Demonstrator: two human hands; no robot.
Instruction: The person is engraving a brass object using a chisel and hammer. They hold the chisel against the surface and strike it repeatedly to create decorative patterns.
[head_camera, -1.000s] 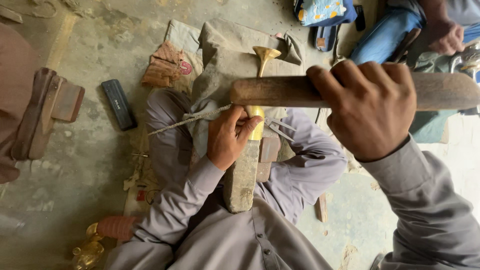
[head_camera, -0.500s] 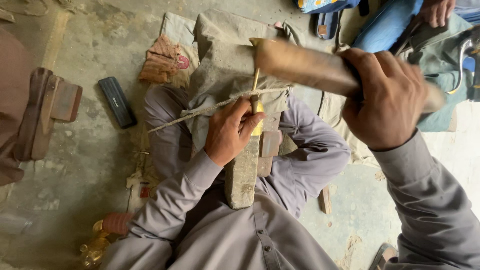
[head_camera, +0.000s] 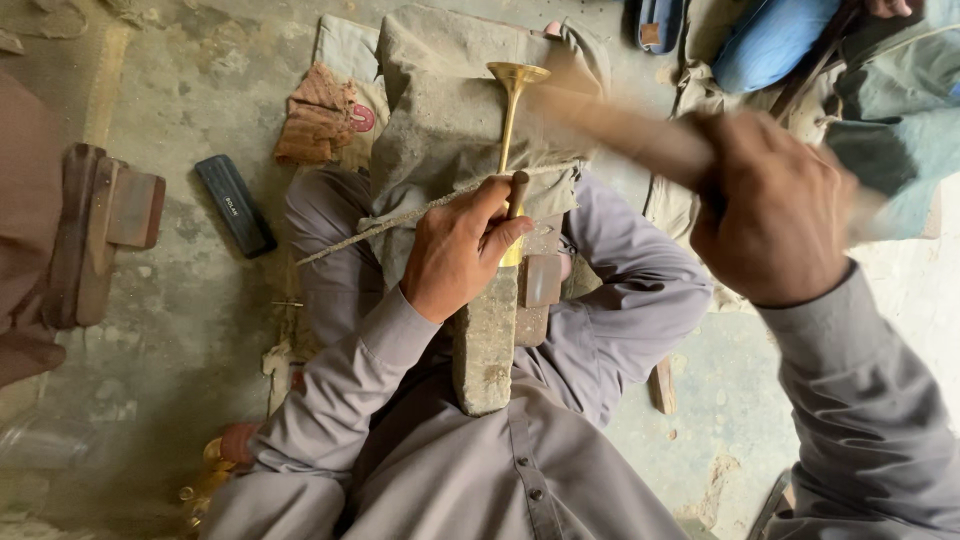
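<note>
The left hand (head_camera: 455, 250) is closed around a slim brass stem (head_camera: 510, 120), thumb and fingers pinching it together with a short dark tool (head_camera: 518, 190) that stands just above the thumb. The stem runs up toward twelve o'clock and ends in a flared brass cup (head_camera: 517, 73). It lies along a long wooden block (head_camera: 487, 345) that rests on the person's lap, reaching down toward six o'clock. The right hand (head_camera: 775, 215), at three o'clock from the left hand, is clenched in a fist on a thick wooden mallet (head_camera: 620, 125). The mallet is blurred; its far end points toward ten o'clock and sits close beside the cup, and whether they touch cannot be told. Under the stem a grey cloth (head_camera: 445, 110) drapes over the knees, with a cord (head_camera: 400, 218) crossing it toward eight o'clock. On the concrete floor (head_camera: 190, 90), a black flat bar (head_camera: 233, 205) lies at nine o'clock from the left hand, a folded reddish rag (head_camera: 320, 115) at eleven o'clock, and a brown wooden stand (head_camera: 100, 225) further out at nine o'clock.
</note>
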